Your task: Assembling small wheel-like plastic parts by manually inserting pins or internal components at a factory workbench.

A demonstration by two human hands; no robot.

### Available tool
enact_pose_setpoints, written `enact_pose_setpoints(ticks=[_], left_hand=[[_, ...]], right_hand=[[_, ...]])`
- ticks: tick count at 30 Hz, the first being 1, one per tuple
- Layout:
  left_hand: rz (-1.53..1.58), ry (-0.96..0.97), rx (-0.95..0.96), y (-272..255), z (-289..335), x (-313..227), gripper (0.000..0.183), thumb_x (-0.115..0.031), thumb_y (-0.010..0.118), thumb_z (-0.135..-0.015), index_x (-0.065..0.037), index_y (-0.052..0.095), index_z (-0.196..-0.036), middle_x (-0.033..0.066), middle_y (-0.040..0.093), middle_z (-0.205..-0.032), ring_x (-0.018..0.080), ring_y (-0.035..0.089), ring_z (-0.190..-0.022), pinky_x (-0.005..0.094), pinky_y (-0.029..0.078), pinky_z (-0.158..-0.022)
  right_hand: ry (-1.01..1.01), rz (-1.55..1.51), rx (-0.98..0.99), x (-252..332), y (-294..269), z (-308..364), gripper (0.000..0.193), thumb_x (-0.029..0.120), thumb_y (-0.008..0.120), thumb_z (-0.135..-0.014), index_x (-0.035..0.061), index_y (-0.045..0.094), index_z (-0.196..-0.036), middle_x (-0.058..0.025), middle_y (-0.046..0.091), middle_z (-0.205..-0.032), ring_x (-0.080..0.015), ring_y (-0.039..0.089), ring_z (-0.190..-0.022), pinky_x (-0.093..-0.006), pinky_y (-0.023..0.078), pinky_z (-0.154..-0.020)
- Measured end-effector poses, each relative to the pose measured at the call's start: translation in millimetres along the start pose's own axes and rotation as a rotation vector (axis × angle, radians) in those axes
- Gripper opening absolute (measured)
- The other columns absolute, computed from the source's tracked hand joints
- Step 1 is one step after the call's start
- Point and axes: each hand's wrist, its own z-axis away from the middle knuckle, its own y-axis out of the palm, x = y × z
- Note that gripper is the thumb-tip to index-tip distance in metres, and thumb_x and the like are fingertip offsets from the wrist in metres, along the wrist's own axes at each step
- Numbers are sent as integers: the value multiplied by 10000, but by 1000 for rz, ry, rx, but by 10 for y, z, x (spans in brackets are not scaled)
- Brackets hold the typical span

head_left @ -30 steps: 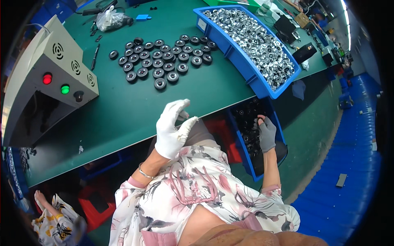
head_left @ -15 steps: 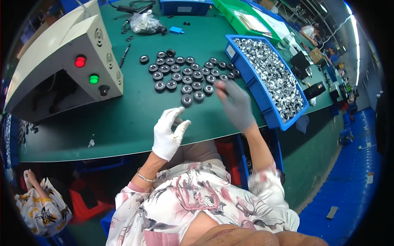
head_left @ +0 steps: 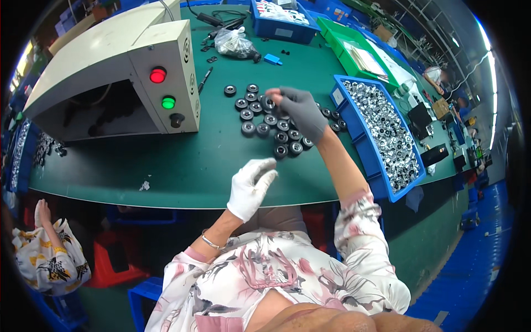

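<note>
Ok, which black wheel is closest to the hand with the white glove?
The lowest black wheel in the picture, just beyond the left hand; the other wheels lie higher up, farther from that hand.

Left hand: plain white glove. Right hand: plain grey glove. Wheels: black, centres silvery. Table: dark green. Large bin: blue, metal parts in it silver. Machine: cream, with red lamp, green lamp. Shirt: white with floral print in pink and grey, cuffs pink. Stool: red.
</note>
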Motion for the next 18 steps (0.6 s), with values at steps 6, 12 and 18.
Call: enact_pose_setpoints(ticks=[6, 12, 18], left_hand=[[992, -531, 99, 77, -184, -242, 352, -253, 610, -1039, -3, 591, -1287, 129, 662, -1050, 188, 629, -855, 335, 548, -777], [955, -510, 76, 232, -24, -169, 265, -245, 632, -1026, -37, 630, -1191, 107, 673, -1050, 189, 649, -885, 336, 549, -774], [881, -491, 183, 281, 55, -269, 289, -221, 659, -1012, -14, 645, -1213, 66, 680, -1075, 156, 643, -954, 346, 549, -836]], right_hand=[[-93, 187, -38, -14, 201, 1018, 256, 136, 630, -974, -18, 710, -1162, -34, 672, -983, -96, 608, -889, -252, 500, -801], [-343, 438, -51, -84, 170, 1402, 435, 65, 703, -875, 4, 651, -1303, -82, 583, -1073, -177, 606, -914, -311, 525, -782], [-401, 604, -94, -176, 155, 1586, 444, 89, 778, -780, 18, 665, -1204, -96, 585, -1060, -223, 604, -926, -324, 506, -828]])
